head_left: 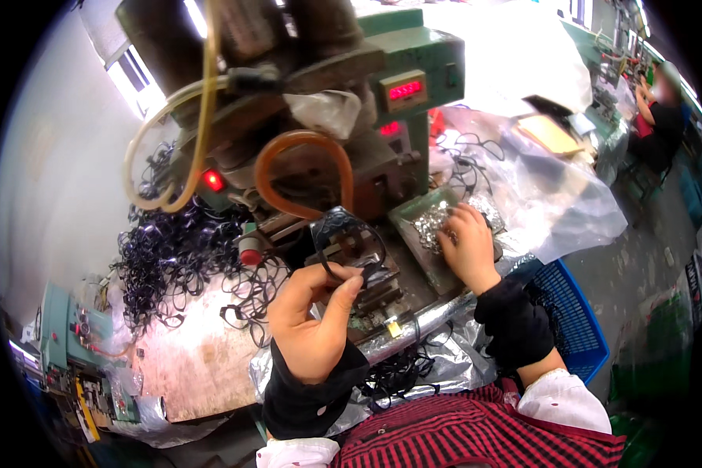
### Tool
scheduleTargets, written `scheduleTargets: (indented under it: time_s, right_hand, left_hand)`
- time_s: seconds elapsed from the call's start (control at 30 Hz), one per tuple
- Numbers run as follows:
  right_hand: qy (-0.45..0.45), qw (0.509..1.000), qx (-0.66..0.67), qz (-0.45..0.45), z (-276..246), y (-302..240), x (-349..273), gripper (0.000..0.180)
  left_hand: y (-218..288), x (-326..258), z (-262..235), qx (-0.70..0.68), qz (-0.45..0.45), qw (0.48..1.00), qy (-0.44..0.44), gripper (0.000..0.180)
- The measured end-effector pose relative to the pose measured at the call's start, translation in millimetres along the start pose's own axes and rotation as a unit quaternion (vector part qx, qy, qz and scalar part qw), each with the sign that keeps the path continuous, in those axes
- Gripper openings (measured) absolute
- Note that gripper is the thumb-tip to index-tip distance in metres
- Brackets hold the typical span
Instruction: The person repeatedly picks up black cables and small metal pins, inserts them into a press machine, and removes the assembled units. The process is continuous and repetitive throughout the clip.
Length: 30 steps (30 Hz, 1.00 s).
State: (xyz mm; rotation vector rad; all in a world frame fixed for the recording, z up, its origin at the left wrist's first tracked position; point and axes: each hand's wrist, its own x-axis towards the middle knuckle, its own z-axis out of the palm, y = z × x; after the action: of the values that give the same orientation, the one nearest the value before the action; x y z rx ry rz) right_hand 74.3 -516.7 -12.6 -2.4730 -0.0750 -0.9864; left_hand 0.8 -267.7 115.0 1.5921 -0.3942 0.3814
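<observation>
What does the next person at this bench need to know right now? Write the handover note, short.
Left hand: raised in front of the machine, pinching a thin black cable loop between thumb and fingers.
Right hand: palm down in the tray of small silvery parts.
Tangled pile of black cables lies left of the machine; more black cables lie on the foil at the bench edge.
Done: one cable picked up. Left: that cable is not yet set in the machine.

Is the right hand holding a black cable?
No, the right hand rests in the tray of silvery parts; the left hand holds the black cable.
</observation>
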Motion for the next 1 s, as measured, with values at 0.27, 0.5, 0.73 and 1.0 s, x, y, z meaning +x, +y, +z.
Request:
scheduleTargets:
  time_s: [0.27,0.5,0.73,1.0]
  right_hand:
    - [0.024,0.991,0.095,0.093,1,-6,5,0.01]
    - [0.006,0.969,0.149,0.196,-1,-3,-12,0.014]
    - [-0.016,0.938,0.298,0.177,-3,-15,-9,0.01]
    - [0.003,0.954,0.248,0.165,-2,-11,-22,0.014]
  left_hand:
    - [-3,4,4,0.004,0.003,1.0,-0.008,0.013]
    - [-25,-46,-19,0.145,0.163,0.971,0.099,0.021]
    - [-55,4,-139,0.459,0.13,0.828,0.296,0.01]
    - [-215,8,-217,0.639,0.012,0.761,0.115,0.019]
